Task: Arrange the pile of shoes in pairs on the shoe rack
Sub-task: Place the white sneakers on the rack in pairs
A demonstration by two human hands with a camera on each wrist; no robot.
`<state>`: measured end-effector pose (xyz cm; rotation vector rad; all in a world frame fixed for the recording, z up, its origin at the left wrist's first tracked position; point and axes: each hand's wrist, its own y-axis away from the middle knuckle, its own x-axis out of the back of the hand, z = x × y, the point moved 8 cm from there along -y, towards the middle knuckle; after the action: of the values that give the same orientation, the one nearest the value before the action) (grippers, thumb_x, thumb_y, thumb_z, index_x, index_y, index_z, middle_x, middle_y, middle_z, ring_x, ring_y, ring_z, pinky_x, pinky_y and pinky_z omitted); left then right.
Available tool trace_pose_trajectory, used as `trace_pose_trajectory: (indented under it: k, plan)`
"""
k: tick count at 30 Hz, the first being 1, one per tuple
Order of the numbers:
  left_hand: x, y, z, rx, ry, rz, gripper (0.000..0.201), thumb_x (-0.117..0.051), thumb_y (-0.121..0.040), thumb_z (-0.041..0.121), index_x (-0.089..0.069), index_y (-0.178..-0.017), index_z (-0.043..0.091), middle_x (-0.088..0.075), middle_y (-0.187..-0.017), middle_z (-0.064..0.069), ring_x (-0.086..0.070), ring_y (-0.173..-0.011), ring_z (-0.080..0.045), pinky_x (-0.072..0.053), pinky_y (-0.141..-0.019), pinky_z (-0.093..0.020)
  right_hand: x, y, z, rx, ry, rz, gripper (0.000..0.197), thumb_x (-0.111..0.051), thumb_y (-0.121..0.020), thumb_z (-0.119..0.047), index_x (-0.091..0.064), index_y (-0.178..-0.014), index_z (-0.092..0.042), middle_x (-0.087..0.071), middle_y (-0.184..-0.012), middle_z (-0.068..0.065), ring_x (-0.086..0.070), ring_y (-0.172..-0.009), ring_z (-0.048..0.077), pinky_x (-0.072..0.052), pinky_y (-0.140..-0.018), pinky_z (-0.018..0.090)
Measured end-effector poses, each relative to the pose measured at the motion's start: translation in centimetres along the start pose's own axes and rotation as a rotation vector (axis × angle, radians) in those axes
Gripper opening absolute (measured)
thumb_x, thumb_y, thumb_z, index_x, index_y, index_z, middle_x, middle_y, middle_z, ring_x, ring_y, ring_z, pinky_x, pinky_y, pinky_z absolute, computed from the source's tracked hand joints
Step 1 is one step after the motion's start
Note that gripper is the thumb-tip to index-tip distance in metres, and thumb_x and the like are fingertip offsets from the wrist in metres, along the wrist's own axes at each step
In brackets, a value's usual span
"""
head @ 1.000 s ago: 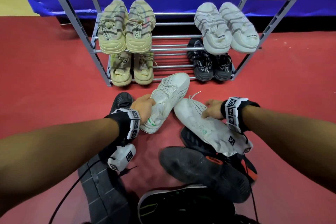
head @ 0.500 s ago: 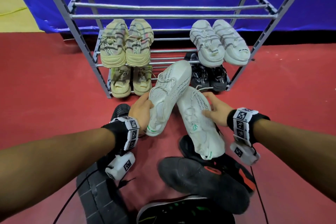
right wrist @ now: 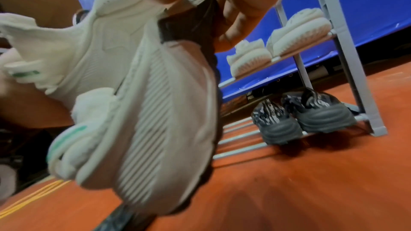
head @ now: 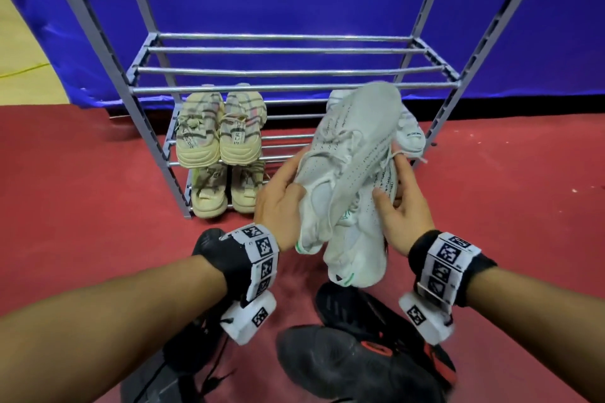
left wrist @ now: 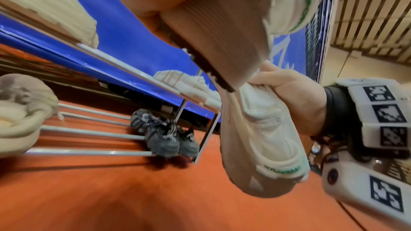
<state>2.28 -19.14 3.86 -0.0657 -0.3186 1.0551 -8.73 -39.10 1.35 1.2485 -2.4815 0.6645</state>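
Two white sneakers with green heel marks are held side by side in the air in front of the grey shoe rack. My left hand grips the left white sneaker at its collar, toe pointing up toward the rack. My right hand grips the right white sneaker by its side. The left wrist view shows the right white sneaker from below, and the right wrist view shows its ribbed sole. Both sneakers are off the red floor.
One beige striped pair sits on the second tier, another beige pair on the bottom tier. A white striped pair is half hidden behind the held sneakers, above a black pair. Black shoes lie on the floor near me.
Both hands have lifted the white sneakers off the floor, brought them together and raised them toward the rack's right side. The head view has tilted up.
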Motion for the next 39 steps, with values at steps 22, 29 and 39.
trace_pose_trajectory:
  k: [22,29,39]
  plan:
    - [13.1,-8.6,3.3,0.199,-0.042,0.47,0.014,-0.04,-0.095,0.006,-0.05,-0.089,0.0,-0.044,-0.084,-0.006,-0.035,-0.069,-0.018,-0.033,-0.055,-0.014,-2.3,-15.6,-12.8,-0.281,-0.44,0.248,0.086,-0.065,-0.081,-0.019,-0.026,-0.156,-0.032,-0.059,-0.136,-0.001,-0.064,-0.117,0.024,-0.055,-0.099,0.048]
    - [13.5,-9.1,3.1,0.251,-0.134,0.43,0.01,-0.04,-0.099,0.01,-0.049,-0.095,0.012,-0.047,-0.087,0.0,-0.037,-0.075,-0.018,-0.035,-0.059,-0.001,-5.0,-15.5,-10.3,-0.363,-0.377,0.288,0.067,-0.072,-0.049,-0.054,-0.072,-0.105,-0.018,-0.075,-0.097,0.006,-0.072,-0.091,0.029,-0.058,-0.087,0.052]
    - [12.4,-7.5,2.7,0.217,0.254,0.506,0.058,-0.048,-0.077,0.029,-0.058,-0.129,0.006,-0.064,-0.122,-0.014,-0.058,-0.111,-0.032,-0.042,-0.072,-0.026,-7.2,-10.5,-11.3,-0.454,-0.387,-0.018,0.051,-0.068,-0.071,-0.049,-0.061,-0.119,-0.033,-0.071,-0.114,0.0,-0.07,-0.095,0.026,-0.061,-0.077,0.049]
